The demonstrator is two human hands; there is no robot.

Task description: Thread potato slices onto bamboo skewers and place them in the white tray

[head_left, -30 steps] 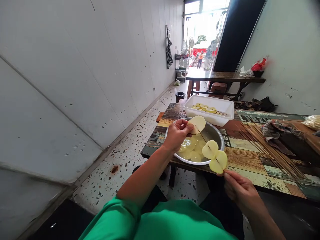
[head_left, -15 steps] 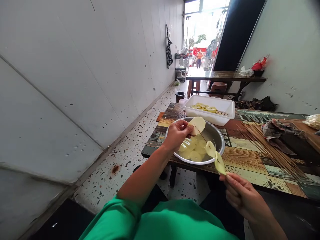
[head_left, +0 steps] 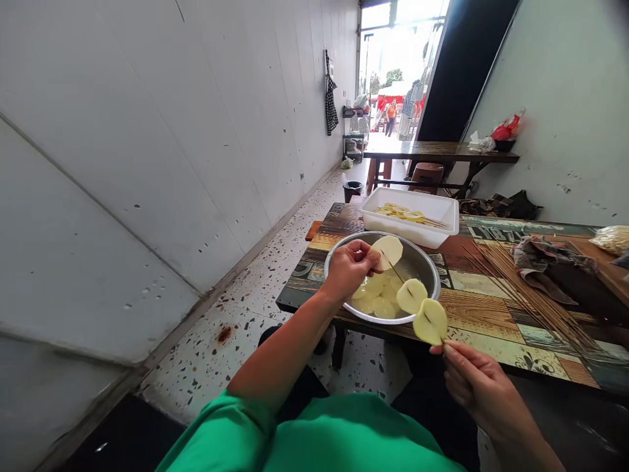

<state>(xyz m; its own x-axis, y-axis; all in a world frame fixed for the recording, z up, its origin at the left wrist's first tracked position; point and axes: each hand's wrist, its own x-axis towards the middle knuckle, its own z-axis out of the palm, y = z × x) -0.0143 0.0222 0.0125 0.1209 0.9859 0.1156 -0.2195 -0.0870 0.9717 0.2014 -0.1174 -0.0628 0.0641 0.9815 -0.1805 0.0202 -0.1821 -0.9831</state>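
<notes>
Between the thumb and fingers of my left hand (head_left: pixel 350 267) is a pale potato slice (head_left: pixel 389 252), with the tip of a thin wooden skewer (head_left: pixel 399 276) at it. My right hand (head_left: pixel 479 373) pinches the skewer's lower end. Two more slices, a middle one (head_left: pixel 411 296) and a lower one (head_left: pixel 430 322), are threaded along the skewer. Beneath my left hand stands a round metal basin (head_left: pixel 437 280) of water, where several loose potato slices (head_left: pixel 381 303) lie. My hands partly cover the basin.
Behind the basin is a white plastic tub (head_left: pixel 432 204) holding skewered slices (head_left: pixel 400 212). Many bare skewers (head_left: pixel 531 288) lie on the patterned table (head_left: pixel 474 311) at right, beside a crumpled cloth (head_left: pixel 545 259). Farther off are another table (head_left: pixel 437 149) and a distant person (head_left: pixel 391 118).
The two threaded slices have turned to face me more flatly, and the middle one sits slightly left of before. Both hands have hardly moved and keep their holds.
</notes>
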